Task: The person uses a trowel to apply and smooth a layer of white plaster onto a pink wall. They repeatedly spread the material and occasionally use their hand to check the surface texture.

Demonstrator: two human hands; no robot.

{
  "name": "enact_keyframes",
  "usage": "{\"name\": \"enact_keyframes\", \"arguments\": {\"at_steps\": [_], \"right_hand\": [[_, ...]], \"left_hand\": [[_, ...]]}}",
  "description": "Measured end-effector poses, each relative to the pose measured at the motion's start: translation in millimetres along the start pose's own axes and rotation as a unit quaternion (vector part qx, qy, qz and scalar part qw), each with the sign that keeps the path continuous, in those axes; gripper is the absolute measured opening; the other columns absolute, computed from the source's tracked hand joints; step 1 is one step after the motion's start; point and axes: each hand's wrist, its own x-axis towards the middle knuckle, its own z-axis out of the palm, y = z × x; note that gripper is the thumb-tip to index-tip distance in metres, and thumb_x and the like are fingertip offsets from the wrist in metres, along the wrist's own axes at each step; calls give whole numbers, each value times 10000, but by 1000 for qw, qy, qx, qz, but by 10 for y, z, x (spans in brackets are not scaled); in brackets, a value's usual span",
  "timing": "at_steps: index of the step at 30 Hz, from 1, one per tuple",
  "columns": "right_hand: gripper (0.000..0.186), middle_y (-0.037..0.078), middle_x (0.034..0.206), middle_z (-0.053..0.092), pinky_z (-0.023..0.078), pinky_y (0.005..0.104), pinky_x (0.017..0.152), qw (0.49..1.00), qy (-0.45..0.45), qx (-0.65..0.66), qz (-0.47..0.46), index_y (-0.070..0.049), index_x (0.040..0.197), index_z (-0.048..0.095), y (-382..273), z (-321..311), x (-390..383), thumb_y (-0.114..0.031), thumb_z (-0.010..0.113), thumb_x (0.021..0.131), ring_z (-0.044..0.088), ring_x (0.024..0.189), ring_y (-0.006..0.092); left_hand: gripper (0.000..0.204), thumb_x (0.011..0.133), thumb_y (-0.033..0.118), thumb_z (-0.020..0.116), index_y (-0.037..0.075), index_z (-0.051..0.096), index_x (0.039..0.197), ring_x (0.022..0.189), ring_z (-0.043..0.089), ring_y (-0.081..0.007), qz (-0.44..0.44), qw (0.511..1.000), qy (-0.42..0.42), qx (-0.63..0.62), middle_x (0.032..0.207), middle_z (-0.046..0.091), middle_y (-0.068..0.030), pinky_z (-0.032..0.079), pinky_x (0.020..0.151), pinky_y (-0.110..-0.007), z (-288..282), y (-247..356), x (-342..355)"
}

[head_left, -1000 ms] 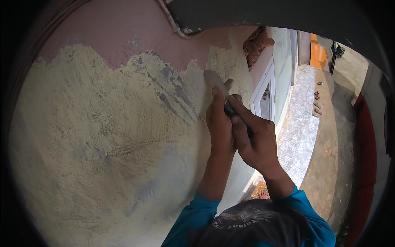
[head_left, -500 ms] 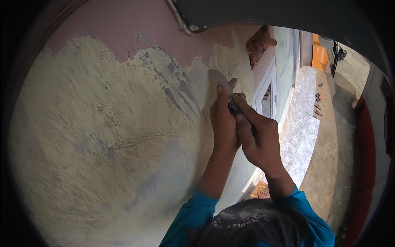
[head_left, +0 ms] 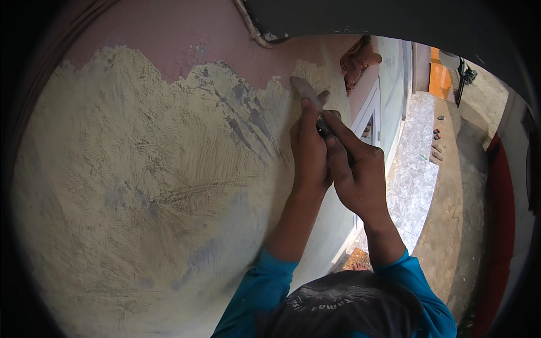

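My scraper [head_left: 305, 88] has moved up over the last second, so its blade now lies at upper centre, close by the ragged edge where pale coat [head_left: 169, 163] meets pink paint [head_left: 169, 34]. My hands are together on it, left hand [head_left: 311, 149] wrapped about the neck, right hand [head_left: 359, 177] clamped on the handle. Upper right, a reddish-brown lump [head_left: 359, 59] and white-framed window [head_left: 373, 104] crowd my side, and a dark slab [head_left: 383, 17] closes off the top
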Motion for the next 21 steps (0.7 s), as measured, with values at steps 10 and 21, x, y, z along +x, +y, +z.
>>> {"name": "enact_keyframes", "arguments": {"at_steps": [10,21], "right_hand": [[444,234,1147,839,631,368,884,1000,3,3,-25,-2,1527,674,26,8,9,-118,573,1110,845,963,271],[447,237,1154,840,635,370,896,997,-2,-38,-71,-1,1523,678,-6,19,20,-128,567,1109,841,1008,261]], "left_hand": [[649,1199,525,502,-50,649,1463,779,600,-68,-58,997,39,-28,981,681,-34,510,722,-257,-27,-29,50],[684,1203,535,483,-53,616,1526,770,571,-47,-58,997,52,-13,949,654,-6,493,716,-232,-19,10,57]]}}
